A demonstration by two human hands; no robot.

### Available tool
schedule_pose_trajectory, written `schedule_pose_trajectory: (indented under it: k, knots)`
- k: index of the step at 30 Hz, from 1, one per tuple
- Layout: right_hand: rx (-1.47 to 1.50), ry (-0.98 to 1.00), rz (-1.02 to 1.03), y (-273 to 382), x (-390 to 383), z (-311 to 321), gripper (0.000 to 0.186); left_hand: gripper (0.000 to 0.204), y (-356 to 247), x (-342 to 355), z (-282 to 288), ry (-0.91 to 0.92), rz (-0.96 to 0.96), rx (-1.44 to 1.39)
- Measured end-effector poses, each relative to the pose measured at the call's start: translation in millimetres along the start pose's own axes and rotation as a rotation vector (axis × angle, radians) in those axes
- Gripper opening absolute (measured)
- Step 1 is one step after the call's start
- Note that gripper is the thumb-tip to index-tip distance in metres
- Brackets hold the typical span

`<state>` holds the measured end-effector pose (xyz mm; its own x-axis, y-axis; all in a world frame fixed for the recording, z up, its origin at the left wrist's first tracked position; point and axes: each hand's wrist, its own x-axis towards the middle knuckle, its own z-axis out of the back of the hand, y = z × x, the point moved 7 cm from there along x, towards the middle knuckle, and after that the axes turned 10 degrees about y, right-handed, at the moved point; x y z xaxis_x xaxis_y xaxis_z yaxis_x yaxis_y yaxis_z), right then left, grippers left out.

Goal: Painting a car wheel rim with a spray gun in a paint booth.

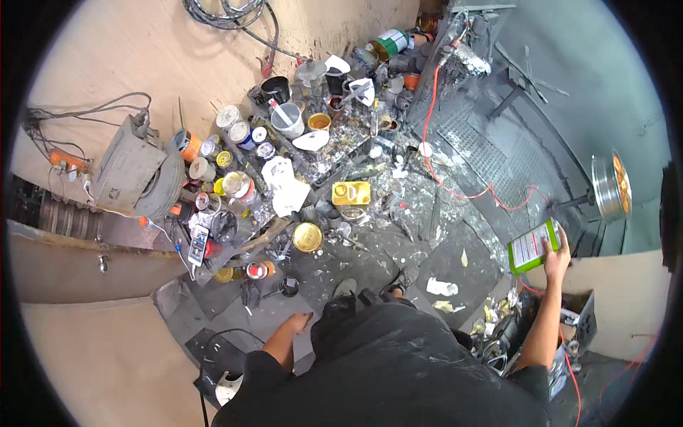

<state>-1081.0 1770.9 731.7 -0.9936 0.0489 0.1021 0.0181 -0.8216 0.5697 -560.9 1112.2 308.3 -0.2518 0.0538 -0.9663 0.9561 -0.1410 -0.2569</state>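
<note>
My right hand (556, 257), at the right, is closed on a green rectangular metal can (527, 248) with a white label, held up beside the silver-and-orange wheel rim (610, 186) on its stand. My left hand (299, 321) hangs low beside my dark clothing, fingers curled closed; whether anything small is in them I cannot make out. Ahead of me a yellow rectangular can (351, 192) stands among paint tins, cups and rags. A round gold tin (307, 238) is just left of it.
A cluttered bench (257, 226) runs along the left, with a phone (198, 245) and a grey machine (124, 171). A red hose (461, 196) crosses the paint-spattered floor at the right. A bin of crumpled waste (582, 324) is beside my right forearm. Cables (242, 21) hang at the top.
</note>
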Motion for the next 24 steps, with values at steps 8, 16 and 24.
schedule_pose_trajectory:
  k: [8, 16, 24]
  knots:
    - [-0.101, 0.072, -0.068, -104.3, 55.5, -2.4, 0.065, 0.045, -180.4, 21.1, -150.0, 0.269, -0.06, -0.142]
    - [0.042, 0.003, -0.142, -154.7, 88.8, -3.8, 0.069, 0.039, -290.1, 25.9, -158.0, 0.473, 0.022, -0.413]
    - [0.041, -0.013, -0.119, -164.3, 91.1, -22.2, 0.071, 0.031, -451.3, 59.9, -64.9, -0.312, -0.484, 0.857]
